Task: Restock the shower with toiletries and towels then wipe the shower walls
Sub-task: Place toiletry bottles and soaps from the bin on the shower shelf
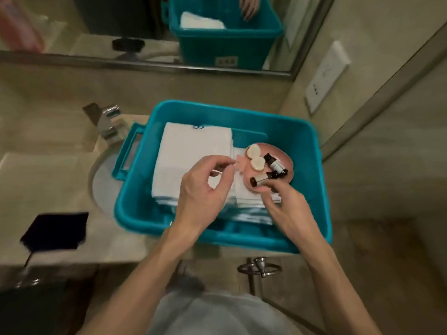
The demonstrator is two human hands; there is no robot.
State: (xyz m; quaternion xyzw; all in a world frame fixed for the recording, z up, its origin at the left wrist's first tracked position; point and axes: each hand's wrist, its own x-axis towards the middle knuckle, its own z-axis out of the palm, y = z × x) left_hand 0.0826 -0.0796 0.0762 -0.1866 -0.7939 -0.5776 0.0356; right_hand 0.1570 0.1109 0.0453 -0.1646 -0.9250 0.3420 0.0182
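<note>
A teal plastic tub (316, 180) stands on the vanity over the basin. Inside lie folded white towels (191, 151). On the towels rests a pink dish (286, 158) carrying two round white soaps (253, 151) and small dark toiletry bottles (273, 163). My left hand (205, 187) hovers over the towels with its fingers curled, thumb and forefinger pinched near the dish's left edge; whether it holds the dish I cannot tell. My right hand (285, 204) grips the dish's near rim from below.
A chrome tap (108, 119) and the round basin (99, 180) sit left of the tub. A black item (55, 229) lies on the counter's front left. A mirror (96, 25) is behind, a wall socket plate (324, 78) to the right, a towel ring (261, 268) below the counter.
</note>
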